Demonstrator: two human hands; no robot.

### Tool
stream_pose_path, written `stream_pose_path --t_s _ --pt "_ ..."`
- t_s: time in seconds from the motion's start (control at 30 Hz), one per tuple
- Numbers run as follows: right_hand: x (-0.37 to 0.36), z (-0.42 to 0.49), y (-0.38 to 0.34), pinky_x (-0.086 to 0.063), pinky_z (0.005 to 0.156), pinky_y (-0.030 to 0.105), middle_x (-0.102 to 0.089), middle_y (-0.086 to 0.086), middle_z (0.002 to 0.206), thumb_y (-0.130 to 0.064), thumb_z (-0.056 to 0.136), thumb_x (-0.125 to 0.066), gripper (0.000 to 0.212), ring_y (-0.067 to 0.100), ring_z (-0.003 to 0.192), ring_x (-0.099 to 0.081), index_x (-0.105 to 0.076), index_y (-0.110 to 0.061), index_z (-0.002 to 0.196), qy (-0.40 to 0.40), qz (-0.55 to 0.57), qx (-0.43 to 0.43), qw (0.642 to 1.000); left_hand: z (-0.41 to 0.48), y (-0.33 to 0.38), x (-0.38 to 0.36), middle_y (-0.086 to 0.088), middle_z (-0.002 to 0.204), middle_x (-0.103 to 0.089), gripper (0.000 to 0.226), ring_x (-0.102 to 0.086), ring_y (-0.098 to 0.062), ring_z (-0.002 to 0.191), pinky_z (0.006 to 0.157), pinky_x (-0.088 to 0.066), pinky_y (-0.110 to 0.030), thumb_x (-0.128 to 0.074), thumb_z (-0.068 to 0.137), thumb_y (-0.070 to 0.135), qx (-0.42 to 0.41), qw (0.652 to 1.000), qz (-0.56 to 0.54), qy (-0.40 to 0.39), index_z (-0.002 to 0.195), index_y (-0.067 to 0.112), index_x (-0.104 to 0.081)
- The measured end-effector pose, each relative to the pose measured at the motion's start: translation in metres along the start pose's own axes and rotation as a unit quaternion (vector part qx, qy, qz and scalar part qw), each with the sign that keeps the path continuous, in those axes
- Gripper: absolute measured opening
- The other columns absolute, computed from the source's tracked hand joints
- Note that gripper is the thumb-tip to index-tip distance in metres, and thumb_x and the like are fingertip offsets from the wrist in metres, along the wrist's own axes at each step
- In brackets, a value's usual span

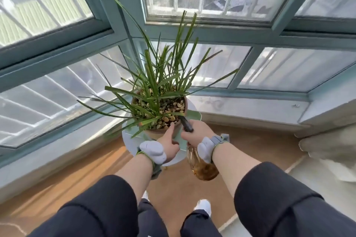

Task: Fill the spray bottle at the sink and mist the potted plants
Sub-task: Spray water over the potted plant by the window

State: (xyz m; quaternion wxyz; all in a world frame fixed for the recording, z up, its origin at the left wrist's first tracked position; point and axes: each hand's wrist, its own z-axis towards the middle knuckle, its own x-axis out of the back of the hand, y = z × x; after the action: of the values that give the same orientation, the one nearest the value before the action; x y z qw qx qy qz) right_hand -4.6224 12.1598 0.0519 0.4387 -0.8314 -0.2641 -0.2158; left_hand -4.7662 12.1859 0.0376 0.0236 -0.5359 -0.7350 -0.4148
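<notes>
Far left: teal window frame (57,44), pale light through the panes. Next in, a round white stand (128,140) on the wooden floor (77,175), bearing a terracotta pot (154,133) topped with gravel; long narrow leaves of the potted plant (163,75) fanning up and outward.

At the pot's near rim, left hand (169,143): forefinger out straight, tip (172,128) touching the rim, other fingers curled under, nothing held. Grey wristband (153,150) behind it.

Just right of that, spray bottle (204,169), held over the near right edge of the stand. Long axis steeply tilted: amber base low and toward the viewer, black nozzle (185,121) up and away, aimed leftward over the gravel at the foot of the leaves. Right hand (194,133) wrapped tight round the bottle's black head, amber body hanging below the wrist.

Further right, white sill (250,106).
</notes>
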Motion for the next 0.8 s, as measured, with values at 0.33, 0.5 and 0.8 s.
stream_pose_path --t_s 0.33,0.5,0.8 --pt "0.019 0.022 -0.001 -0.035 0.057 0.031 -0.05 0.004 0.061 -0.02 0.079 -0.055 0.023 0.022 0.06 -0.045 -0.043 -0.017 0.06 -0.024 -0.049 0.017 0.998 0.019 0.006 0.0 -0.006 0.119 -0.063 0.077 -0.063 -0.026 0.089 0.078 -0.054 -0.036 -0.046 0.084 0.024 0.033 0.999 -0.011 0.014 0.147 0.036 -0.003" --pt "0.029 0.032 0.001 -0.036 0.055 0.03 -0.049 0.003 0.059 -0.02 0.081 -0.055 0.029 0.022 0.059 -0.047 -0.04 -0.018 0.056 -0.03 -0.097 0.019 0.995 0.036 0.013 0.005 -0.006 0.109 -0.066 0.074 -0.061 -0.023 0.075 0.058 -0.048 -0.028 -0.044 0.084 0.024 0.017 1.0 0.016 0.002 0.147 0.032 -0.006" --pt "0.052 0.058 0.021 -0.03 0.043 0.024 -0.045 -0.003 0.053 -0.023 0.076 -0.057 0.023 0.014 0.048 -0.043 -0.041 -0.02 0.06 -0.101 -0.155 0.032 0.982 0.047 0.035 -0.006 -0.001 0.072 -0.051 0.048 -0.046 -0.019 0.061 0.05 -0.034 -0.025 -0.043 0.089 0.021 0.047 0.998 0.025 0.02 0.135 0.014 -0.032"
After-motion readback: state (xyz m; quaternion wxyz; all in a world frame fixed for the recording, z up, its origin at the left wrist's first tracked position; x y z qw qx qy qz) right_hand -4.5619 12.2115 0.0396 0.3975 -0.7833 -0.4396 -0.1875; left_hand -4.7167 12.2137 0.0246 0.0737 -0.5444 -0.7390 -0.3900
